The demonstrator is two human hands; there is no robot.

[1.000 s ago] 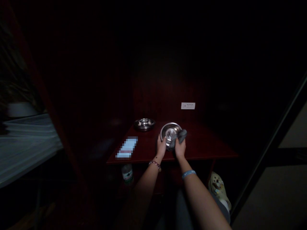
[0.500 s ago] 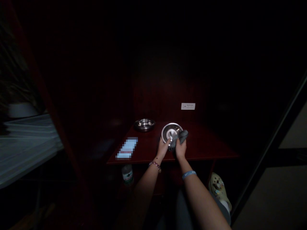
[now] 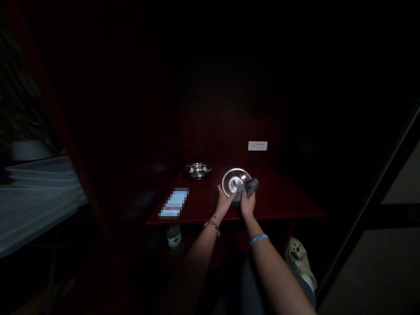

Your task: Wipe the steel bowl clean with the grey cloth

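The scene is very dark. My left hand (image 3: 224, 204) grips the near rim of a shiny steel bowl (image 3: 233, 179), which is tilted up toward me above the dark red table (image 3: 282, 201). My right hand (image 3: 248, 203) is closed on a grey cloth (image 3: 247, 187) pressed against the bowl's right edge. A beaded bracelet is on my left wrist and a blue band on my right. A second steel bowl (image 3: 197, 169) rests on the table at the back left.
A blurred flat card (image 3: 173, 202) lies on the table's left part. A white socket plate (image 3: 257, 145) is on the back wall. A plastic bottle (image 3: 173, 238) stands under the table; a pale shoe (image 3: 300, 258) shows at lower right. Pale stacked sheets (image 3: 36, 188) lie far left.
The bowl has shifted slightly right and up, and my left hand has slid lower along its rim. The cloth has moved a little right with my right hand.
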